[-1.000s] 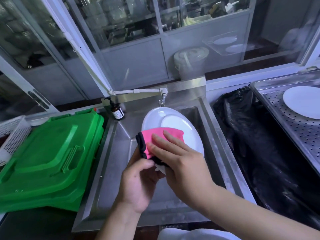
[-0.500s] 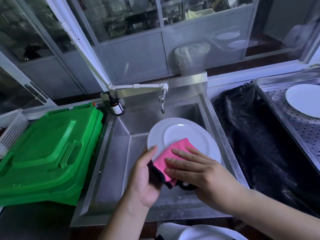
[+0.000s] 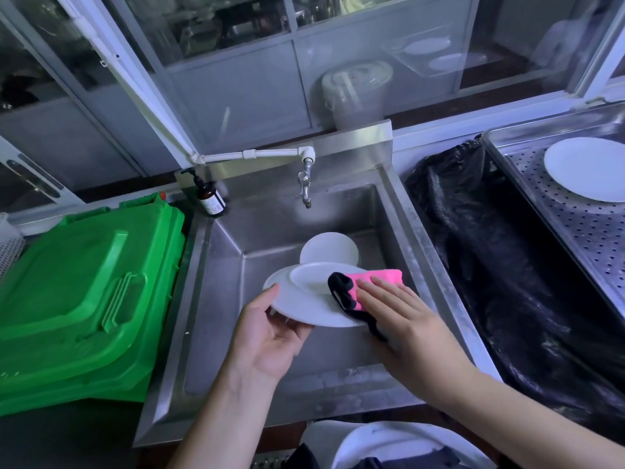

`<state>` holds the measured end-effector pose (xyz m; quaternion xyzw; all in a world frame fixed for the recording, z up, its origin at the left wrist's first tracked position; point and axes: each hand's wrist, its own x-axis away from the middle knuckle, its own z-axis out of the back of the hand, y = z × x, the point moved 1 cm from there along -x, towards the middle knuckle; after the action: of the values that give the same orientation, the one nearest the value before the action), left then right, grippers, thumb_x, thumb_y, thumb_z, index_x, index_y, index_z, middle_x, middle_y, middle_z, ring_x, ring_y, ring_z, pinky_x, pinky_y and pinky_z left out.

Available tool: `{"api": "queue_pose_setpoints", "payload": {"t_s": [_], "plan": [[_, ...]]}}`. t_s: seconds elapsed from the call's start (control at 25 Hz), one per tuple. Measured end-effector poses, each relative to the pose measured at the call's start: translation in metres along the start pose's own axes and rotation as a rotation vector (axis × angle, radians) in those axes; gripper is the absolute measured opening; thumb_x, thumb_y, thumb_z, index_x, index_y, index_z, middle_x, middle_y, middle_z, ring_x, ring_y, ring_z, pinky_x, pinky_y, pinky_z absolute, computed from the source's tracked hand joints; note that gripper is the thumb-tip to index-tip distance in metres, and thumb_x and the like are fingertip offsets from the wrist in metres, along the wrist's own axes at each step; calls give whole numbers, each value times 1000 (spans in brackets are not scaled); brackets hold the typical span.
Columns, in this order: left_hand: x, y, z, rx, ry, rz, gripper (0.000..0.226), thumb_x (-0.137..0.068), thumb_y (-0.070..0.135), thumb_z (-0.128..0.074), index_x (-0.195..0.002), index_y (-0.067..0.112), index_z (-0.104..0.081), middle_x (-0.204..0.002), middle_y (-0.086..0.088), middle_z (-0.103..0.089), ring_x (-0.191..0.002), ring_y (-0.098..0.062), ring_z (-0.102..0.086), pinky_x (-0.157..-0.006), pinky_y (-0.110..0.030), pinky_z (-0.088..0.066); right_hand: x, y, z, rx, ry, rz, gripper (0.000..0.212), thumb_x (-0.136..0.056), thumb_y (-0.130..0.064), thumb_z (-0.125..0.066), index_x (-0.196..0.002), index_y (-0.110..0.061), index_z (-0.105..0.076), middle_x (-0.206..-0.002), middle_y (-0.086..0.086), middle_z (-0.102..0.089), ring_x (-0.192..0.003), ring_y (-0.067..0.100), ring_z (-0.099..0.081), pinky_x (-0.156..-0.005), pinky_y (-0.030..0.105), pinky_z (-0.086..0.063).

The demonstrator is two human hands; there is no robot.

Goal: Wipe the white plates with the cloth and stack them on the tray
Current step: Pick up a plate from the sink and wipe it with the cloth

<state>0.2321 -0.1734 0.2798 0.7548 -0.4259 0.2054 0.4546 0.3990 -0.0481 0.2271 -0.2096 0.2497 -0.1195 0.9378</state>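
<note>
Your left hand [image 3: 267,336] grips the round white plate [image 3: 304,299] over the steel sink [image 3: 216,299], flat right hand [image 3: 399,319] pressing the pink-and-black cloth [image 3: 368,282] on it; one white plate [image 3: 581,170] on the perforated metal tray [image 3: 595,238], another [image 3: 328,248] unwiped in the basin.

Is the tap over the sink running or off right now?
Off, as far as the view shows: no stream falls from the tap into the sink, where a white plate lies.

A white plate [image 3: 304,299] is held over the sink [image 3: 399,211] by the left hand [image 3: 270,336]; a pink cloth [image 3: 375,282] is pressed onto it by the right hand [image 3: 399,319]. Another plate [image 3: 585,170] is seen on the tray [image 3: 595,231].
</note>
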Motion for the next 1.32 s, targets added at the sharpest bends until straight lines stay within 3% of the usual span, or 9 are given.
{"api": "queue_pose_setpoints", "payload": {"t_s": [0.16,0.4,0.52,0.68,0.76,0.88,1.0,1.12,1.32], "plan": [[-11,7,12,50,87,69,17,-99,9,-58,-115,4,-61,-81,-17,-76,-78,-31,-74,-49,-47,-61,-17,-5,-16,84,202,42,38,-86,-10,-51,-117,-11,-74,-119,1,-73,-109,25,-70,-85,41,-60],[-24,41,21,160,56,135,15,-98,12,-63,-109,2,-59,-88,-30,-72,-77,-43,-75,-53,-55,-60,-67,-19,-35,63,116,31,39,-84,-6,-52,-115,-21,-72,-106,-7,-75,-91,22,-73,-58,33,-58],[-48,55,20,-57,-32,124,29,-98,19,-64,-119,0,-56,-116,-28,-64,-106,-39,-68,-76,-56,-61,-74,-1,-56,-205,75,-486,33,-86,-9,-64,-109,-31,-73,-95,-6,-76,-80,25,-71,-61,34,-55],[-83,80,46,-494,-16,-295,20,-104,22,-54,-107,9,-70,-109,-13,-75,-100,-29,-72,-85,-40,-62,-39,20,-69,-1004,198,-1340,35,-85,5,-67,-112,-17,-72,-87,13,-72,-66,38,-64,-59,49,-57],[-82,85,66,-610,-52,-350,26,-106,28,-49,-115,18,-71,-114,-6,-75,-116,-26,-67,-95,-41,-57,-23,17,-69,-1201,171,-1452,30,-87,4,-66,-115,-5,-69,-99,21,-69,-82,40,-65,-76,56,-55],[-71,73,79,-586,-354,-130,41,-96,35,-61,-137,33,-60,-134,-7,-65,-125,-30,-60,-95,-54,-53,-19,2,-65,-1386,161,-1449,35,-84,-3,-68,-119,-1,-65,-111,23,-70,-94,34,-65,-86,46,-55],[-57,64,74,-541,-600,-84,69,-80,13,-65,-142,39,-53,-137,-3,-62,-116,-28,-63,-83,-49,-58,-22,-10,-58,-1421,128,-1426,44,-77,-7,-73,-121,-3,-66,-116,20,-71,-100,31,-65,-92,44,-50],[-52,63,72,-519,-600,-134,78,-69,0,-58,-137,38,-59,-130,-4,-64,-116,-29,-60,-76,-41,-58,-28,-25,-50,-1326,91,-1430,33,-81,-5,-73,-114,-4,-70,-107,16,-74,-89,27,-69,-79,38,-55],[-52,59,75,-542,-610,-164,81,-66,-3,-54,-134,40,-61,-126,0,-67,-111,-23,-61,-78,-39,-53,-38,-32,-28,-780,341,-1424,23,-82,6,-68,-97,-11,-73,-78,13,-70,-64,27,-62,-58,38,-49]]}}
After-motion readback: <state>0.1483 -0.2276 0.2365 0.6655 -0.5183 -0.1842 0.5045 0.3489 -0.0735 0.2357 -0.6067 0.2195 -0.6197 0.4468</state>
